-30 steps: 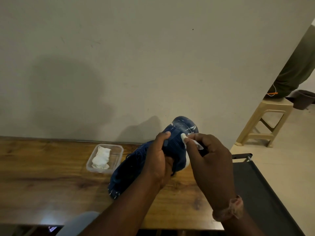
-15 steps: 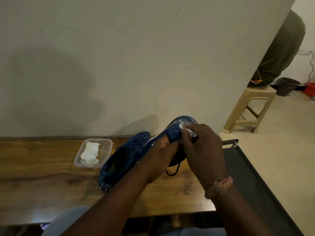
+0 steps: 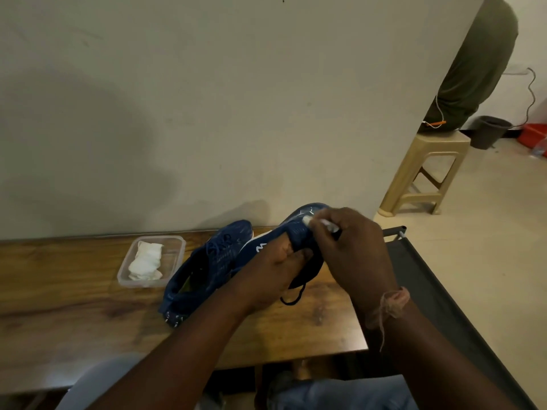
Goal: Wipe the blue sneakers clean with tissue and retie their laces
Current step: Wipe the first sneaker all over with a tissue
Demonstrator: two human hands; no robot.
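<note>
White tissue [image 3: 307, 221] pinched in right-hand fingers [image 3: 318, 229] against sneaker [image 3: 299, 229].

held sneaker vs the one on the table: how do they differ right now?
The held sneaker is lifted and tilted toe-up, gripped by the left hand; the other sneaker lies on the wooden table, untouched by either hand. The right hand presses a tissue on the held sneaker's toe; no tissue touches the other sneaker. A lace end hangs below the held one. Both are dark blue.
</note>
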